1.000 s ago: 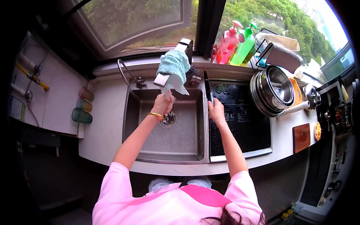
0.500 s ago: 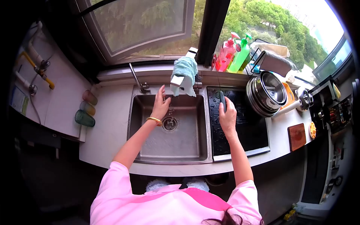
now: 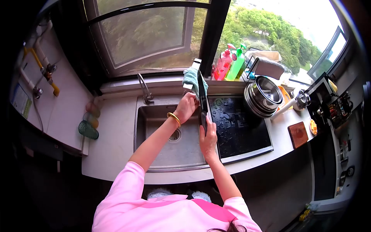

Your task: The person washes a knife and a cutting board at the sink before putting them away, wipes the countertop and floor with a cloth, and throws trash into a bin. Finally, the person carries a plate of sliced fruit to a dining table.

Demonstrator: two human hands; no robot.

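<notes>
My right hand [image 3: 208, 139] is wrapped round the dark handle of a knife [image 3: 200, 87], whose long dark blade points away from me over the sink's right edge. Close beside the blade, my left hand [image 3: 187, 107] has its fingers closed at the lower end of a light teal cloth [image 3: 190, 77]. What its fingertips hold is hidden. The cloth hangs over a white and black fixture behind the sink. Below both hands lies the steel sink [image 3: 170, 156], with its drain partly behind my left wrist.
A faucet [image 3: 146, 91] stands behind the sink. To the right are a black cooktop [image 3: 239, 131], stacked metal bowls [image 3: 266, 92], a brown board [image 3: 298, 134] and pump bottles [image 3: 235, 65] on the sill. Glasses [image 3: 88, 130] stand at the left wall.
From open beside the cloth, my left hand has moved right and closed at its lower end. My right hand has brought the knife left, from over the cooktop to the cloth.
</notes>
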